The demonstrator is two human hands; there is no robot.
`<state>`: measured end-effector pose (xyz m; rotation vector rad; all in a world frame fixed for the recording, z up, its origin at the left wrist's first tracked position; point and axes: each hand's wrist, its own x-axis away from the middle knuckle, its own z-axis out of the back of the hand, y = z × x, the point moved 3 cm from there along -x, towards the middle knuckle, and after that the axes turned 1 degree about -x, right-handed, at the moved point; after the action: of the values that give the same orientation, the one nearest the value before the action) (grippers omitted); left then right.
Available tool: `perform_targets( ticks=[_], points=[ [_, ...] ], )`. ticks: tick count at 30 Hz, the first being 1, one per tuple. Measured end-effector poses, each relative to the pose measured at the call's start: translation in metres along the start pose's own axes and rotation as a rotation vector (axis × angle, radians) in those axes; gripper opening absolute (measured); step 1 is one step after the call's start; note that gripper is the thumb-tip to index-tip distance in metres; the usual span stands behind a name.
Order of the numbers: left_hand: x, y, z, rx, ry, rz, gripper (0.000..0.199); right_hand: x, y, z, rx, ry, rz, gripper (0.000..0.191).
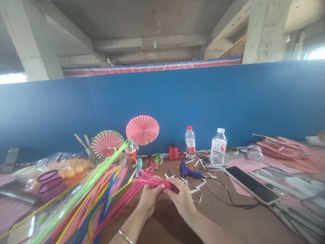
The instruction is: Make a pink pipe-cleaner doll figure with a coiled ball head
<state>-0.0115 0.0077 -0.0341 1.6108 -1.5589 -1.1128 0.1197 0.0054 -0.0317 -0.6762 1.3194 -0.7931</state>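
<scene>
The fingers of the left hand (149, 196) and right hand (182, 196) are closed on a pink bundle (146, 181), gripping its compact, rounded end between them; the bundle is located in front of and to the left of the blue glue gun (190, 170), its loose strands directed leftward. A metal bangle (125, 236) is fitted at the person's left wrist. To the left of the glue gun, long multicoloured strips (101, 196) extend across the brown table (218, 217). To its right, a smartphone (251, 184) lies screen up, with a black cable (230, 196) running from the gun toward it. White paper scraps (201, 184) lie around the gun. Behind it stand a red-capped bottle (190, 144) and, to the right, a white-capped bottle (218, 149); a red spool (173, 152) stands behind and to the left. Farther left, a pink pleated disc (142, 130) is positioned upright above a pen cup (131, 156). A blue partition (165, 98) spans the area beyond the gun, with concrete beams (152, 42) overhead at the rear.
</scene>
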Motion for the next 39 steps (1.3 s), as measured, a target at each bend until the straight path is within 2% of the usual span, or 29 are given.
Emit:
perform_targets(
  ticks=[7, 12, 16, 21, 24, 30, 34, 39],
  points=[
    [0.002, 0.001, -0.002, 0.018, 0.015, 0.020, 0.021, 0.000, 0.000, 0.000, -0.009, -0.016, -0.001, 0.025],
    [0.002, 0.001, -0.001, 0.071, 0.042, 0.052, 0.021, 0.003, 0.006, -0.002, -0.089, 0.026, -0.053, 0.043],
    [-0.003, 0.000, 0.007, 0.136, 0.121, 0.060, 0.023, 0.004, 0.007, -0.005, -0.207, -0.016, -0.088, 0.046],
    [-0.012, -0.002, 0.024, 0.198, 0.251, 0.050, 0.020, 0.005, 0.008, -0.005, -0.220, -0.014, -0.112, 0.037],
    [-0.014, -0.004, 0.030, 0.212, 0.282, 0.050, 0.016, 0.005, 0.009, -0.007, -0.229, -0.037, -0.137, 0.039],
    [-0.006, -0.007, 0.017, 0.151, 0.193, 0.079, 0.018, 0.004, 0.009, -0.009, -0.266, -0.100, -0.129, 0.050],
    [0.000, -0.008, 0.004, 0.118, 0.099, 0.089, 0.021, 0.001, 0.005, -0.006, -0.126, -0.067, -0.051, 0.040],
    [0.002, -0.007, 0.001, 0.109, 0.029, 0.113, 0.022, -0.001, 0.006, -0.002, -0.046, -0.018, -0.038, 0.034]
  ],
)
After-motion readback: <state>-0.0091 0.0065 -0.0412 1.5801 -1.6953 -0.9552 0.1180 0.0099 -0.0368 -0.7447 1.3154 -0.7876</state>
